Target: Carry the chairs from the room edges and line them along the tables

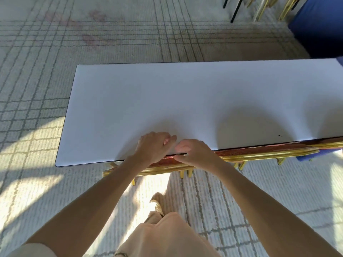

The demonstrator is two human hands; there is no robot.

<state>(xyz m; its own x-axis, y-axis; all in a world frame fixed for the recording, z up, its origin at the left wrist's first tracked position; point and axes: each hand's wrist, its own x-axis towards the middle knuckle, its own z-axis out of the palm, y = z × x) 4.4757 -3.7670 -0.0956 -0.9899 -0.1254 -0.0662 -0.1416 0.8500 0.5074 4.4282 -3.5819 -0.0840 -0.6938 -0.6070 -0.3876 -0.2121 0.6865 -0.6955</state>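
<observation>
- A white table (185, 93) is seen from above, standing on a grid-patterned carpet (74, 43).
- A gold-framed chair (167, 168) with red padding is tucked against the table's near edge, and its back rail is seen directly below the hands.
- A second chair (269, 153) of the same kind is set just beside it on the right, along the same edge.
- The left hand (154, 147) is laid over the chair's back, with its curled fingers reaching onto the tabletop; whether anything is gripped cannot be told.
- The right hand (196, 153) is placed just beside it, almost touching, with fingers curled at the table edge above the rail; a grip on the rail cannot be confirmed.
- Beige trousers (167, 238) and a shoe (157, 204) are seen below, in a sunlit patch of carpet.
- Gold and black legs of far chairs (263, 8) are seen at the top right, beside a blue cloth (319, 25).
</observation>
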